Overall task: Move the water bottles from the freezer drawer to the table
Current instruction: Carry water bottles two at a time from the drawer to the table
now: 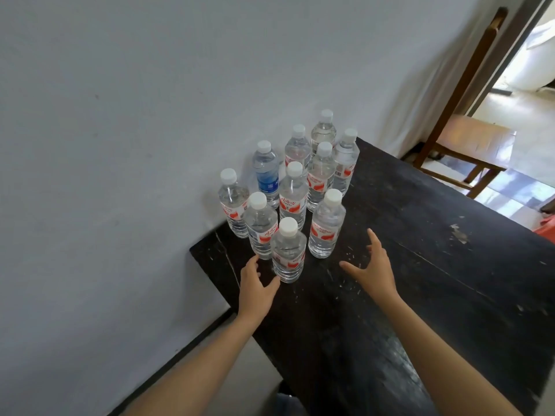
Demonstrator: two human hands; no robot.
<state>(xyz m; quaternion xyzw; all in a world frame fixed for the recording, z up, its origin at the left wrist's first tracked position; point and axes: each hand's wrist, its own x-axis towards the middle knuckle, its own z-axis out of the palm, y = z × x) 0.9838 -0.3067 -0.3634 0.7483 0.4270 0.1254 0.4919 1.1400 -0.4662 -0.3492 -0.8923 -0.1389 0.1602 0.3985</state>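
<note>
I'm looking at ten clear plastic white-capped water bottles (292, 193) standing upright on the dark scuffed wooden table (420, 265), far-left corner by the wall. Left hand (256, 291) is brushing the nearest bottle (288, 253), fingers loose; right hand (374, 270) is spread, holding nothing. Looks like the set-down step; next I'm guessing back to the freezer, which isn't in view.

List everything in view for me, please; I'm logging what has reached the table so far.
red-label water bottles: nine, clear with white caps, upright in a cluster at the table's far left corner by the wall
blue-label water bottle: one, clear with white cap, upright at the cluster's wall side
table: one, dark and scuffed, against the wall
wooden chair: one, brown, beyond the table near the doorway
wall: grey-white, left and behind
left hand: open, fingers beside the nearest bottle
right hand: open, spread above the table, holding nothing
</note>
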